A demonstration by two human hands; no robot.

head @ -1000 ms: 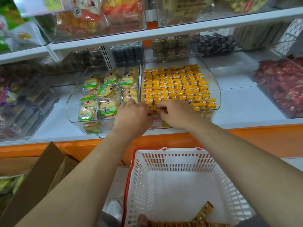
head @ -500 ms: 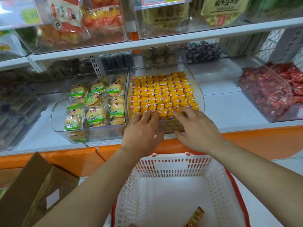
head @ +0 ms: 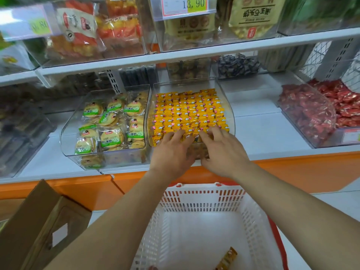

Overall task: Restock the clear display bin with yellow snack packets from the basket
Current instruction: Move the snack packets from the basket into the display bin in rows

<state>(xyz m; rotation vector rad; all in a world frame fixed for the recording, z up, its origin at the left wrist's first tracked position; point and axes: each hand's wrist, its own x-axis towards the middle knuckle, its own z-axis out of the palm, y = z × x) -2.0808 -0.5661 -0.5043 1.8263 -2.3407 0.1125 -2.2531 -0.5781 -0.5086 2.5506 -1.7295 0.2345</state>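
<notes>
Both grips sit at the bin's front row: left grip (head: 171, 151) and right grip (head: 224, 152), fingers spread and fairly straight, press on yellow packets (head: 187, 112) filling the clear bin (head: 226, 94) on the shelf (head: 259, 133). A loose packet (head: 227, 259) lies in the basket (head: 202, 193) below.

The lower white shelf (head: 259, 129) is carrying a row of clear bins along its front. The clear display bin (head: 227, 106) is sitting mid-shelf, holding yellow snack packets (head: 189, 112) in tidy rows. Just beside it on the left, a second clear bin (head: 70, 133) is holding round cakes (head: 111, 121) in green-labelled wrappers. Well apart to the right, a third bin (head: 329, 140) is holding red packets (head: 346, 102), with bare shelf showing between. Smaller bins of dark sweets (head: 237, 65) are standing along the back. An orange strip (head: 302, 168) is running under the shelf's front edge.
</notes>
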